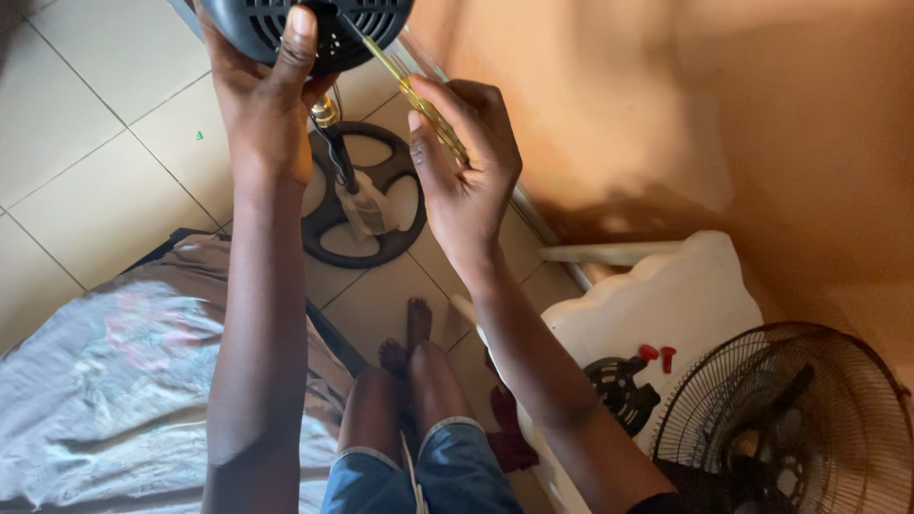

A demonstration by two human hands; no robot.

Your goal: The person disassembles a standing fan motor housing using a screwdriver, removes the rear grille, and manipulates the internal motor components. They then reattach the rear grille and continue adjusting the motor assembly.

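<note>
Overhead, left hand (262,90) grips the dark vented fan motor housing (305,29) at top edge of view, fingers wrapped onto its grille. Right hand (466,171) is closed around a yellow-handled screwdriver (419,100), shaft angled up into the housing. Below on the tiled floor (86,124): round black fan base (367,195). Wire fan guard (790,419) lower right, beside a white surface (685,295) holding two small red pieces (657,356).

Top centre: dark grey motor housing (305,29), yellow screwdriver (419,100). Lower right: black wire grille (790,419), two red caps (657,355), white cushion (685,295). Lower left: pale floral cloth (105,381).
</note>
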